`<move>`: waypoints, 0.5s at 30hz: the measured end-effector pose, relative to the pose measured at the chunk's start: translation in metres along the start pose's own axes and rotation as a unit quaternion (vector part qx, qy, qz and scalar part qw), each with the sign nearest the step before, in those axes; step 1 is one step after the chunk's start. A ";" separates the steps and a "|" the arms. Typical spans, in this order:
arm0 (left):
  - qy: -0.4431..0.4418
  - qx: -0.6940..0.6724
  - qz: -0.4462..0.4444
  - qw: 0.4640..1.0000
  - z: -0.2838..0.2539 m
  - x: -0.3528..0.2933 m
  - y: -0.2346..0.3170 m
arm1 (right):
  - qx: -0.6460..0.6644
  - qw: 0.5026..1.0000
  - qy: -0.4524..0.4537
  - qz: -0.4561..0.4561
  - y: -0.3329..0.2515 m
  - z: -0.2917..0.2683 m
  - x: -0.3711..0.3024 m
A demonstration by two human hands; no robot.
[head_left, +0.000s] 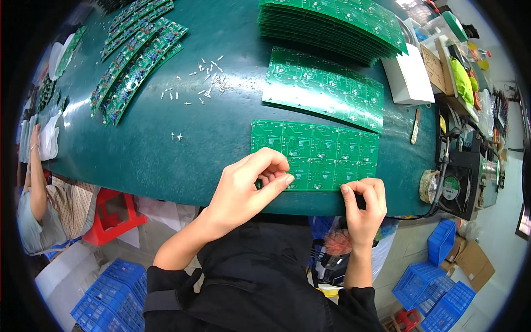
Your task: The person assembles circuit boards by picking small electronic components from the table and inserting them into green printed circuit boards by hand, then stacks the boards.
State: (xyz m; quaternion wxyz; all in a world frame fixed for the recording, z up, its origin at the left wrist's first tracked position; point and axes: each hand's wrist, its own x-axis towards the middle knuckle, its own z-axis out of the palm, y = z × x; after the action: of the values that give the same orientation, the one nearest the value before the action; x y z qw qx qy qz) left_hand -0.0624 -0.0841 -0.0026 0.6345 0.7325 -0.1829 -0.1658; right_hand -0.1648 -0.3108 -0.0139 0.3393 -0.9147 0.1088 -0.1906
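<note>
A green circuit board panel (326, 149), divided into several small boards, lies flat on the table in front of me. Over its lower left part is my left hand (249, 185), thumb and forefinger pinched together; anything between them is too small to make out. My right hand (366, 207) has thumb and forefinger closed at the panel's near edge, its other fingers curled. Just beyond lies a second green panel (326, 88), shiny with reflected light. Small metal-coloured parts (213, 77) are scattered on the table to the left.
A tall stack of green panels (332, 27) stands at the back. Populated circuit boards (141, 69) lie at the far left. On the right are a white box (408, 74), a tape roll (428, 186) and a black fan unit (459, 185). Another person's arm (36, 177) shows at left.
</note>
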 end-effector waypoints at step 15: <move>-0.012 0.034 0.028 0.999 -0.006 0.001 -0.002 | -0.045 0.998 -0.012 -0.051 -0.004 -0.001 -0.009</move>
State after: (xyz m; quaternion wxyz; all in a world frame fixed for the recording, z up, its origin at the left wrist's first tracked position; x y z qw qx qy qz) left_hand -0.0585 -0.0796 -0.0042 0.6111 0.7463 -0.2168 -0.1507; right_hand -0.1736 -0.3058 -0.0130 0.2886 -0.9357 0.0667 -0.1914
